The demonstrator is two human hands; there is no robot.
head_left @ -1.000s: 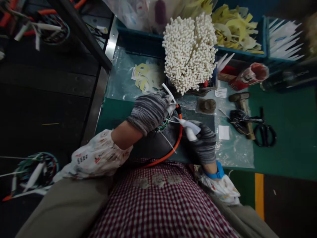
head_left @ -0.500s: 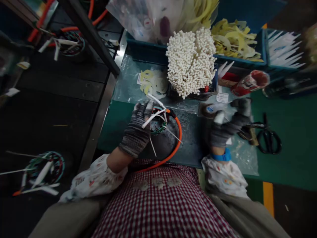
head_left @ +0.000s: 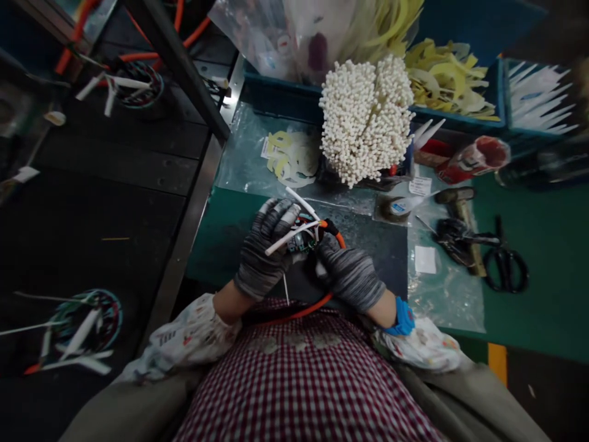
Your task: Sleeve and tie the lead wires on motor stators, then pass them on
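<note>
A motor stator (head_left: 302, 241) stands at the front of the green bench, tilted, with white sleeves (head_left: 289, 239) and an orange cable (head_left: 339, 237) coming out of its top. My left hand (head_left: 269, 245), in a grey striped glove, is closed around its left side. On the right, my gloved right hand (head_left: 352, 273) grips the stator's lower right edge beneath the cable; its fingertips are partly hidden. The cable loops past that hand toward my apron. A thin white tie end (head_left: 286, 288) hangs down below the stator.
Behind the stator stands a thick bundle of white cords (head_left: 365, 123). Yellow strips (head_left: 448, 80) fill a blue bin. To the right lie a hammer (head_left: 462, 212), pliers (head_left: 453, 236) and black scissors (head_left: 506, 267). More stators (head_left: 87, 319) stand on the dark surface at left.
My right hand has come left from beside the hammer and pliers and now grips the stator. The stator has tilted, and my left hand has stayed on it.
</note>
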